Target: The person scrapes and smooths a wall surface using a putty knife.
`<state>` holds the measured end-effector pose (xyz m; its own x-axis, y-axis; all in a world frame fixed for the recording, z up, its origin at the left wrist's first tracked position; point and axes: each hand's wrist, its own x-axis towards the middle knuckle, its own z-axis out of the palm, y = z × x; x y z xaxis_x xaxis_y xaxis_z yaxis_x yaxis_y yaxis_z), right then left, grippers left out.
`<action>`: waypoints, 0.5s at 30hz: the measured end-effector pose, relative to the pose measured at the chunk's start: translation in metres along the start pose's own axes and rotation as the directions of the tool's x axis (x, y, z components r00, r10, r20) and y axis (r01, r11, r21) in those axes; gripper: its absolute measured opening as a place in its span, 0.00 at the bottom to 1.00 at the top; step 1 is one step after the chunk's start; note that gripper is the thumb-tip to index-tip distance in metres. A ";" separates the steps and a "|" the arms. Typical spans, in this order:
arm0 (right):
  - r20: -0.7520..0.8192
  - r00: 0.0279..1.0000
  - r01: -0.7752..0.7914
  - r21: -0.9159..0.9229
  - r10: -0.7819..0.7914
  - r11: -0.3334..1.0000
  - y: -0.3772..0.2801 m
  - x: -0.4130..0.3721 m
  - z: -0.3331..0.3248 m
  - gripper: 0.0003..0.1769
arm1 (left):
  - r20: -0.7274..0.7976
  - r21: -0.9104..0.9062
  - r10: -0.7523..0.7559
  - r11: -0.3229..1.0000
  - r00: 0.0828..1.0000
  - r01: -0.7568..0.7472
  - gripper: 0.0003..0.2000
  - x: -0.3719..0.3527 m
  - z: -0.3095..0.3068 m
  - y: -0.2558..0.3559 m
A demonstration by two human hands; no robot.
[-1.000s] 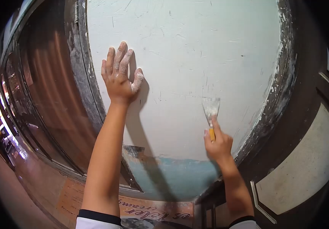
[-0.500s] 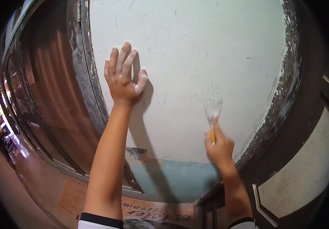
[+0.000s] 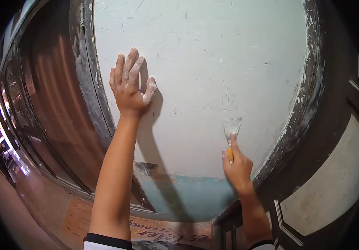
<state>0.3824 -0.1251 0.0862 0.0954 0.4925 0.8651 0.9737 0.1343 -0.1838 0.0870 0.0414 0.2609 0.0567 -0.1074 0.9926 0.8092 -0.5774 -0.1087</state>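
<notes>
In front of me stands a white painted wall panel [image 3: 188, 83], marked with scratches and small dents. My left hand [image 3: 131, 89] lies against its left part, fingers stretched up and thumb out, with white dust on fingers and thumb. Lower on the right, my right hand [image 3: 238, 166] grips a putty knife [image 3: 232, 126] by its yellow handle, the index finger laid up along the blade. The wide metal blade points upward, its edge at the panel's surface and whitish residue on it.
Worn dark frame posts [image 3: 90, 79] border the panel, the right one [image 3: 308, 91] flecked with white. A bare teal strip [image 3: 196, 191] runs along the panel's bottom. A printed orange banner [image 3: 83, 218] lies below, and a brown curtain [image 3: 58, 96] hangs behind glass at left.
The putty knife and my right hand have slid slightly down the panel. My left hand keeps its place on the panel while the view shifts a little.
</notes>
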 end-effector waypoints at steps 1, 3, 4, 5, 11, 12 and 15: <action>0.050 0.998 -0.032 0.002 0.032 0.999 0.001 -0.008 0.002 0.40 | -0.007 -0.006 0.008 1.000 1.000 -0.008 0.28 -0.001 0.000 0.000; 0.108 0.990 -0.087 -0.031 0.089 0.996 -0.006 -0.001 -0.004 0.40 | -0.007 -0.007 0.016 1.000 1.000 -0.016 0.28 -0.001 0.001 -0.002; 0.108 0.990 -0.092 -0.031 0.095 0.995 -0.012 0.013 -0.012 0.40 | -0.004 -0.010 0.019 1.000 1.000 -0.019 0.28 -0.002 0.001 -0.002; 0.087 0.992 -0.088 -0.041 0.091 0.995 -0.016 0.028 -0.019 0.40 | 0.002 -0.009 0.011 1.000 1.000 -0.011 0.28 -0.002 0.001 -0.002; 0.159 0.975 -0.158 -0.010 0.157 0.987 -0.016 0.035 -0.028 0.39 | 0.005 -0.011 0.006 1.000 1.000 -0.006 0.27 -0.001 0.000 -0.001; 0.159 0.975 -0.157 -0.012 0.156 0.988 -0.013 0.019 -0.020 0.39 | 0.003 -0.013 0.004 1.000 1.000 -0.004 0.27 -0.001 0.000 -0.001; 0.135 0.981 -0.145 0.028 0.140 0.989 -0.005 -0.002 -0.006 0.39 | -0.003 -0.005 0.013 1.000 1.000 -0.013 0.27 0.000 0.000 -0.001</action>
<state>0.3784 -0.1324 0.0883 0.2017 0.6179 0.7599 0.9434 0.0859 -0.3203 0.0863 0.0418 0.2606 0.0653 -0.1168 0.9910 0.8053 -0.5803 -0.1215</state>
